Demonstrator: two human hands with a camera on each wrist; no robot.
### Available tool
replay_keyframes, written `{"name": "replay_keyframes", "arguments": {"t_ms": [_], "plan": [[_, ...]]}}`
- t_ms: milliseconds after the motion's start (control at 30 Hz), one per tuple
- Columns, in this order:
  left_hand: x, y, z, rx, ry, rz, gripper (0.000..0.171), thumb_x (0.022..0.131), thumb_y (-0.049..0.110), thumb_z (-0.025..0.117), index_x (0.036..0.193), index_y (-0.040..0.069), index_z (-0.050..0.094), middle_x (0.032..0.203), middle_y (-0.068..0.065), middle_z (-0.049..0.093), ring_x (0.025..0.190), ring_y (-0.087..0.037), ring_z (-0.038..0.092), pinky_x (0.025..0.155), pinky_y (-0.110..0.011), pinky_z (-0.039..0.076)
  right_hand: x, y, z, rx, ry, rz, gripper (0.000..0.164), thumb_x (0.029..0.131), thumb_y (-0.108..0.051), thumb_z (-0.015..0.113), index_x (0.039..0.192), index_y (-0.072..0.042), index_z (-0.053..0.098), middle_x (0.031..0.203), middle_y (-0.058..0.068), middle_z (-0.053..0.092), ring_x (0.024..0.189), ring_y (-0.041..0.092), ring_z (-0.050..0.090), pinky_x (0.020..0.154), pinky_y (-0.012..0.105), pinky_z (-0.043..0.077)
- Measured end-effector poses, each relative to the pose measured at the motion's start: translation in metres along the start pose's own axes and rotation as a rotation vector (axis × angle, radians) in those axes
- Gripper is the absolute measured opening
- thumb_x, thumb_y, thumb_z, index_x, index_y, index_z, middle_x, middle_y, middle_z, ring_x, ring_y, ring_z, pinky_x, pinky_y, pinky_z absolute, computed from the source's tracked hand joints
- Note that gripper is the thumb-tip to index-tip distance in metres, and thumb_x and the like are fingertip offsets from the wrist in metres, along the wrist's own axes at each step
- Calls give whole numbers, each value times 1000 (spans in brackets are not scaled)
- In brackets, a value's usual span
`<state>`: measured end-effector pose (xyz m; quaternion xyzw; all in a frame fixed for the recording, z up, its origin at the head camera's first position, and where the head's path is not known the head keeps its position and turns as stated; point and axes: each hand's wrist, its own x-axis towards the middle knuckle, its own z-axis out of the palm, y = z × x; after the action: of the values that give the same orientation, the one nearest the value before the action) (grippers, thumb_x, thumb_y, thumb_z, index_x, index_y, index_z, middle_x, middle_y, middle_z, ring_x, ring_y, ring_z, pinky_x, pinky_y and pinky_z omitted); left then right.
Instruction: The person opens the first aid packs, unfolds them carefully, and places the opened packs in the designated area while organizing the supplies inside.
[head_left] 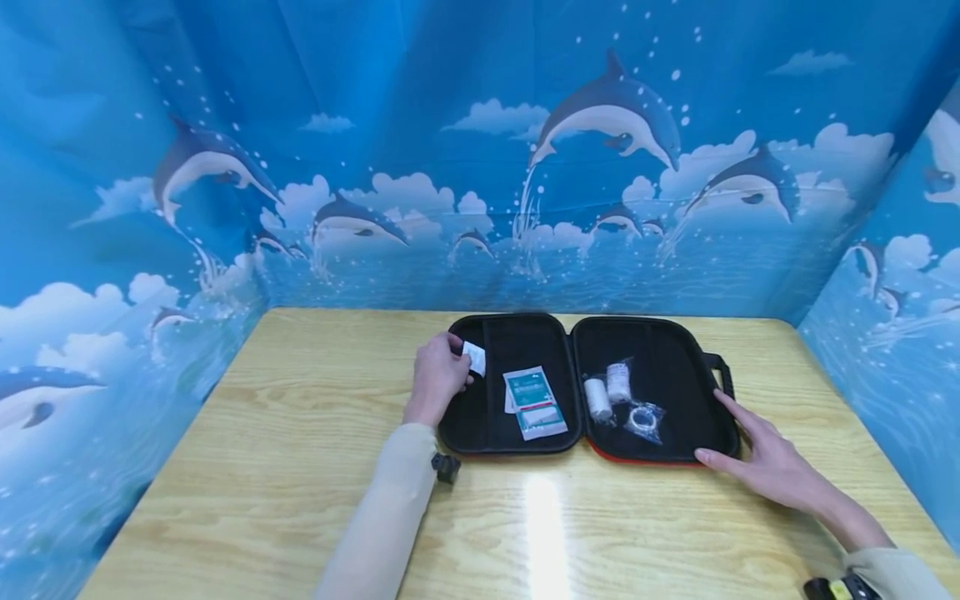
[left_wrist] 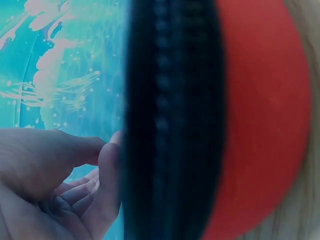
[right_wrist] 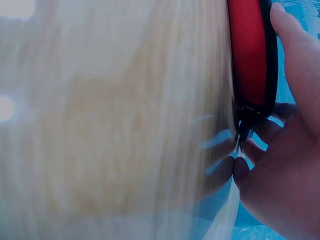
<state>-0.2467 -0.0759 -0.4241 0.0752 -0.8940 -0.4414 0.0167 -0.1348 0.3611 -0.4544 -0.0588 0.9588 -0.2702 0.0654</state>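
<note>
A black-lined zip case [head_left: 678, 408] with a red outside lies spread open on the table. Over its left half, my left hand [head_left: 438, 377] pinches a small white packet [head_left: 475, 358] between thumb and fingers. The left wrist view shows the hand [left_wrist: 65, 180] beyond the case's zip edge; the packet is hidden there. Green-and-white flat packets [head_left: 534, 400] lie in that half. My right hand [head_left: 776, 462] rests against the case's right edge, thumb on the near rim and a finger near the handle [head_left: 722, 372]. In the right wrist view, its fingers spread loosely beside the red shell [right_wrist: 250, 55].
In the case's right half lie two wrapped white rolls, one roll [head_left: 597, 398] beside another roll [head_left: 618, 382], and a clear bag with a white ring-shaped item [head_left: 645, 420]. The wooden table [head_left: 300, 467] meets a blue dolphin-print backdrop [head_left: 420, 208] at the back and sides.
</note>
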Motion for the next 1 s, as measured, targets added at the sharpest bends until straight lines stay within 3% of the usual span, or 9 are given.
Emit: {"name": "replay_keyframes", "arguments": {"t_ms": [133, 467, 600, 733, 867, 1000], "plan": [[1, 3, 2, -12, -5, -12, 21, 86, 4, 57, 106, 0, 59, 78, -13, 71, 53, -18, 67, 43, -22, 49, 0, -2, -1, 5, -2, -4, 94, 85, -47, 65, 154, -26, 4, 147, 37, 24, 128, 60, 25, 86, 72, 29], [6, 7, 5, -49, -48, -70, 23, 90, 6, 58, 112, 0, 58, 85, -14, 70, 55, -13, 65, 48, -21, 52, 0, -2, -2, 10, 4, -11, 94, 85, -46, 66, 154, -26, 4, 147, 37, 24, 129, 60, 24, 87, 72, 28], [6, 8, 7, -47, -92, -97, 24, 91, 11, 60, 113, 1, 59, 86, -12, 69, 59, -12, 68, 51, -20, 53, 0, -3, -2, 12, 8, -14, 94, 85, -45, 66, 154, -26, 4, 147, 36, 25, 129, 60, 23, 87, 73, 28], [5, 8, 11, 18, -131, -91, 23, 92, 20, 61, 109, 6, 63, 82, -8, 70, 64, -11, 67, 57, -24, 53, -1, -5, -2, 12, 12, -16, 94, 85, -45, 66, 154, -25, 5, 147, 36, 26, 129, 60, 24, 87, 73, 28], [4, 8, 14, 120, -136, -58, 22, 90, 29, 63, 103, 11, 65, 88, -3, 70, 77, -14, 65, 70, -31, 51, -1, -5, -2, -1, 13, -11, 94, 85, -46, 66, 154, -25, 5, 147, 36, 26, 128, 60, 25, 86, 73, 28], [2, 9, 15, 133, -145, -53, 26, 89, 31, 63, 105, 11, 64, 97, -4, 69, 88, -18, 63, 82, -37, 51, -1, -4, -2, -7, 11, -6, 94, 85, -46, 66, 154, -25, 5, 147, 36, 26, 128, 61, 25, 85, 73, 28]]}}
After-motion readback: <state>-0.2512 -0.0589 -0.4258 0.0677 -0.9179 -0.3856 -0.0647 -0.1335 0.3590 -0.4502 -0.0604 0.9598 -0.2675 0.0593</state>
